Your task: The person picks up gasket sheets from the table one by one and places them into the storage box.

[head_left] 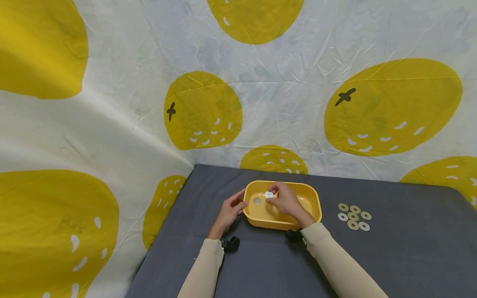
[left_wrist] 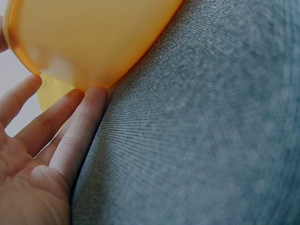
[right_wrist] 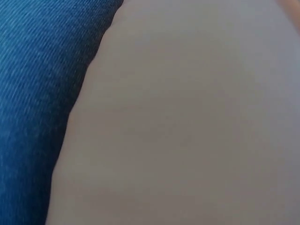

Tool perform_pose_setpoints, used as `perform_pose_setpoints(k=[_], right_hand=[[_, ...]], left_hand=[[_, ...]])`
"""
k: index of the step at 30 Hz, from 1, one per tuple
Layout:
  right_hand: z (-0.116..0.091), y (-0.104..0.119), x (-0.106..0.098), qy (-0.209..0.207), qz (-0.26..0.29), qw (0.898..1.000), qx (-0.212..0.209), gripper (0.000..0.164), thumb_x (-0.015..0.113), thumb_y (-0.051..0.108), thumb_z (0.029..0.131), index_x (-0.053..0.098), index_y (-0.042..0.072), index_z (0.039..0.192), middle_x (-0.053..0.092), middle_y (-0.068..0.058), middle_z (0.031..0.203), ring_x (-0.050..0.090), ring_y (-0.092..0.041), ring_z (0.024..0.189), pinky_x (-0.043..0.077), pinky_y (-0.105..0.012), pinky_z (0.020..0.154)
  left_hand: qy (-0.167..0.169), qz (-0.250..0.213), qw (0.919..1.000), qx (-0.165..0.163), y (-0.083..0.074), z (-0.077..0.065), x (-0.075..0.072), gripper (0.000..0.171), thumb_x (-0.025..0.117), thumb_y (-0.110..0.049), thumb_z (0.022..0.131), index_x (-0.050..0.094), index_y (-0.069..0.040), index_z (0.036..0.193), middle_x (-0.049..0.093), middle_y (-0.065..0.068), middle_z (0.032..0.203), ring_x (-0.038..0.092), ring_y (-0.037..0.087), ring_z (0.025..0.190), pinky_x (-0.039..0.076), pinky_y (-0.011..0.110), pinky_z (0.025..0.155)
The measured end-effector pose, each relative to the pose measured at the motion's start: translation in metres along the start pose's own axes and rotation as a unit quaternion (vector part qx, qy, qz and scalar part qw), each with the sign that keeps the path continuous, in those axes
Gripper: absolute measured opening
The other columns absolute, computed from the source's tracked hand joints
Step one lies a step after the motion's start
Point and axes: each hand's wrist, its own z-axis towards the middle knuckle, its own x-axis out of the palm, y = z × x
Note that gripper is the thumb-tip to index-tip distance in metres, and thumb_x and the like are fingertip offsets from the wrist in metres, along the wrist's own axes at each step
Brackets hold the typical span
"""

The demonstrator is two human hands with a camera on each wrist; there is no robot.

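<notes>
A yellow plastic basin (head_left: pixel 261 224) stands on the dark cloth, with one flat metal washer (head_left: pixel 257 201) lying on its floor at the left. My right hand (head_left: pixel 287 202) reaches over the basin and pinches another pale washer (head_left: pixel 269 194) between thumb and fingertips. At the basin's left end is my left hand (head_left: pixel 228 212), its thumb by the rim. In the left wrist view, its nearly straight fingers (left_wrist: pixel 75 133) touch the outer wall of the basin (left_wrist: pixel 93 37). The right wrist view holds only a pale, blurred surface beside blue cloth, with the hand hidden.
Several round washers (head_left: pixel 353 216) lie in a loose cluster on the dark tablecloth (head_left: pixel 410 248), right of the basin. A white curtain (head_left: pixel 279 111) with yellow fruit prints hangs behind the table and along its left side.
</notes>
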Motion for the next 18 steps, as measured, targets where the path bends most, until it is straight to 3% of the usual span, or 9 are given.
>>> perform_pose_setpoints(k=[11, 18], right_hand=[[0.007, 0.004, 0.014, -0.003, -0.001, 1.000, 0.019, 0.027, 0.082, 0.006, 0.083, 0.067, 0.001, 0.105, 0.063, -0.013, 0.100, 0.052, -0.021, 0.078, 0.044, -0.030, 0.071], [0.010, 0.004, 0.025, -0.003, -0.003, 0.999, 0.049, 0.027, 0.084, 0.008, 0.083, 0.068, 0.004, 0.105, 0.063, -0.010, 0.100, 0.057, -0.022, 0.090, 0.048, -0.037, 0.083]], left_hand=[[0.006, -0.009, 0.9999, 0.001, -0.001, 0.001, 0.002, 0.050, 0.067, -0.023, 0.101, 0.055, -0.029, 0.149, 0.062, 0.016, 0.141, 0.066, 0.026, 0.120, 0.061, 0.032, 0.092], [0.002, -0.011, 0.9999, -0.003, 0.000, 0.000, 0.000, 0.051, 0.066, -0.022, 0.101, 0.054, -0.029, 0.150, 0.062, 0.016, 0.141, 0.066, 0.028, 0.121, 0.061, 0.032, 0.092]])
